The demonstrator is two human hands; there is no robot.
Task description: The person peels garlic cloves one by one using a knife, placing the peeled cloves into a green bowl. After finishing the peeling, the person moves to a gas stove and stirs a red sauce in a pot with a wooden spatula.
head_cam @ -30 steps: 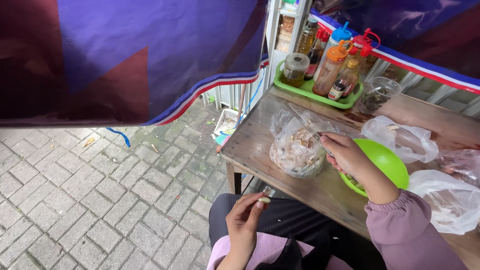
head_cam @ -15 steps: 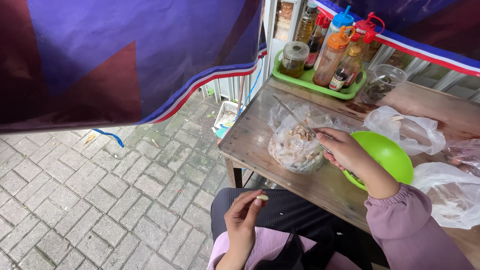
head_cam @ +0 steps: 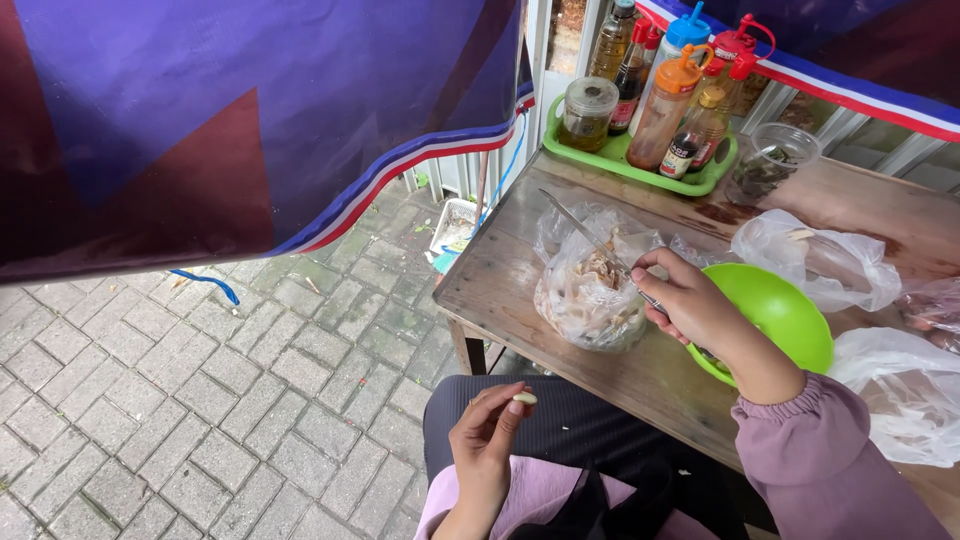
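Observation:
My left hand (head_cam: 484,437) is raised over my lap, pinching a small pale garlic clove (head_cam: 525,398) between thumb and fingertips. My right hand (head_cam: 692,305) rests on the wooden table (head_cam: 500,280) and grips a thin knife (head_cam: 585,236) whose blade points up and left over a clear plastic bag (head_cam: 588,285) of papery peelings. A green bowl (head_cam: 780,315) sits just right of that hand, partly hidden by my wrist and mauve sleeve.
A green tray (head_cam: 620,158) of sauce bottles and a jar stands at the table's far edge, with a clear plastic cup (head_cam: 770,160) beside it. More plastic bags (head_cam: 820,265) lie at the right. Purple banner cloth hangs on the left above grey paving (head_cam: 200,400).
My right hand with the knife has shifted slightly over the bag. The small scrap of peel seen near my left fingers a second ago is gone. The view has tilted a little.

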